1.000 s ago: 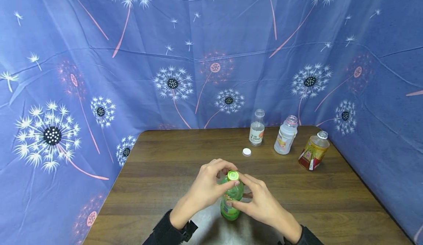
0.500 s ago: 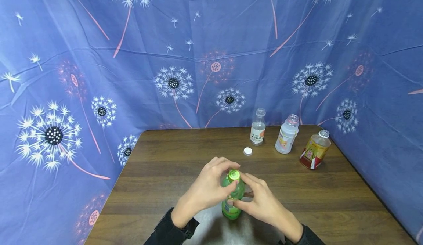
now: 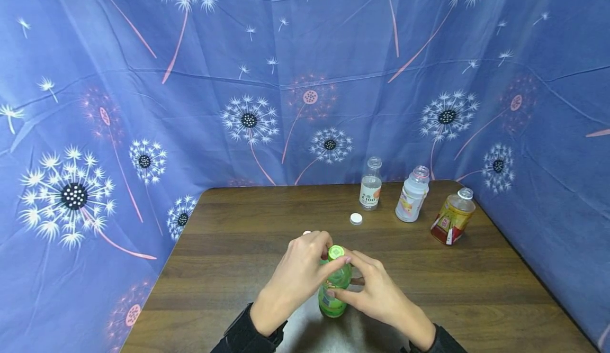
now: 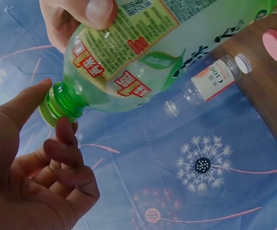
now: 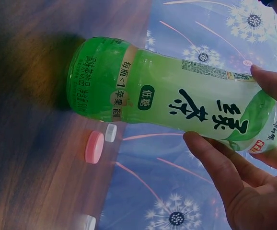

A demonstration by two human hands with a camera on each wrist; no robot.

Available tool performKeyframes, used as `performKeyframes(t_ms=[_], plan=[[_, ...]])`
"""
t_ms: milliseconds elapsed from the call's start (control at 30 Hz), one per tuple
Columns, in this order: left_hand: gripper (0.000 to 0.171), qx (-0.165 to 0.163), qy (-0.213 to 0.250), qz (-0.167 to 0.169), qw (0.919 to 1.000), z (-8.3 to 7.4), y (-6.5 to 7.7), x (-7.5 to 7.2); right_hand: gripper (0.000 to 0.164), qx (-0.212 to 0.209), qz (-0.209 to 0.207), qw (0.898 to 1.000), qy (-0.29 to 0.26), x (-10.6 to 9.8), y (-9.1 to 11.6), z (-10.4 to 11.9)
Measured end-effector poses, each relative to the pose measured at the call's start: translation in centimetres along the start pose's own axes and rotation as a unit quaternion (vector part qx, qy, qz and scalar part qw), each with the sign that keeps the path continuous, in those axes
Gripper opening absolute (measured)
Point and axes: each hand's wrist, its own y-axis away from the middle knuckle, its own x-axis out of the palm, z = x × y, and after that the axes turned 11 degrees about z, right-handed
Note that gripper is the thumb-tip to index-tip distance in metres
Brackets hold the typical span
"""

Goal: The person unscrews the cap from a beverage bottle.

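A green tea bottle (image 3: 333,276) stands upright near the table's front, with green label print and a yellow-green cap (image 3: 336,252) at its top. My left hand (image 3: 300,273) is at the cap; in the left wrist view its thumb and forefinger pinch the cap (image 4: 47,111) from both sides while the other fingers curl below. My right hand (image 3: 376,289) grips the bottle's upper body, thumb on the near side. In the right wrist view, the thumb and fingers of the right hand (image 5: 258,172) hold opposite sides of the bottle (image 5: 177,93).
Three uncapped bottles stand at the back right: a clear one (image 3: 370,186), a white one (image 3: 412,197) and one with a yellow-red label (image 3: 452,218). A white cap (image 3: 356,219) lies on the wooden table (image 3: 248,220). A pink cap (image 4: 276,45) lies nearby. Patterned cloth hangs behind.
My left hand has turned at the cap; its fingers are drawn in and its thumb reaches further across. A small pale edge now shows behind it. The right hand keeps its grip.
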Motion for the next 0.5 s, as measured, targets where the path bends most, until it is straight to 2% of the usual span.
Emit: performKeyframes(t_ms=[200,300,500], plan=[[0.026,0.027,-0.031,0.03,0.9987,-0.17,0.13,-0.14,0.07,-0.022,-0.026,0.998,0.048,0.04,-0.11,0.09],[0.024,0.043,-0.041,0.046,0.9972,-0.14,0.17,-0.29,0.072,-0.013,-0.029,0.998,0.051,0.13,-0.08,-0.01],[0.023,0.084,-0.064,0.057,0.9928,-0.04,0.12,-0.71,0.074,0.006,-0.003,0.999,0.036,-0.05,-0.03,-0.11]])
